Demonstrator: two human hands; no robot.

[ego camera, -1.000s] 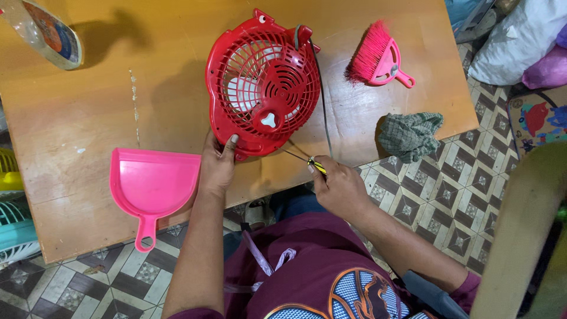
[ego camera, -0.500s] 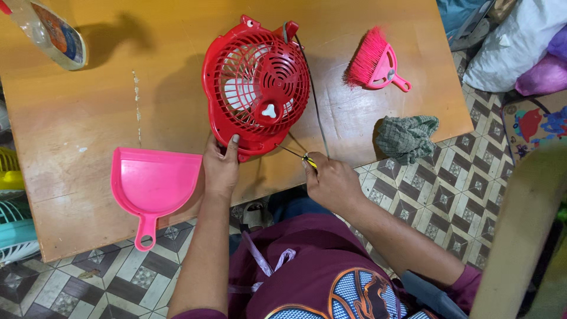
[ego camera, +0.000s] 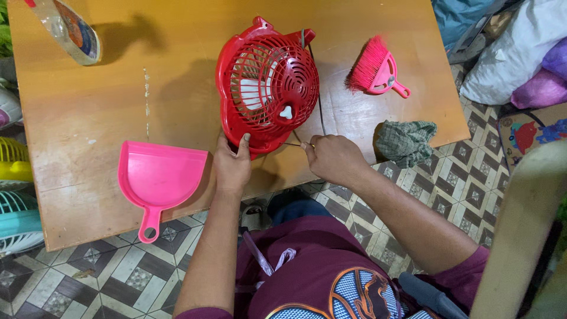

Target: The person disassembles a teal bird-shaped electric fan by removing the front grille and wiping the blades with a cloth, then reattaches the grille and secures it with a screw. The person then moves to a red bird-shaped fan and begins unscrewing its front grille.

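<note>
On the wooden table [ego camera: 88, 136], the red fan [ego camera: 267, 88] lies centred. The left hand [ego camera: 232, 165] grips its six-o'clock rim; the right hand [ego camera: 333, 158] clenches a thin screwdriver [ego camera: 293, 143], best kept level and steady.

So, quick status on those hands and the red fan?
Left hand gripping red fan base. Right hand holding thin tool at its lower edge. Cord beside it.
</note>
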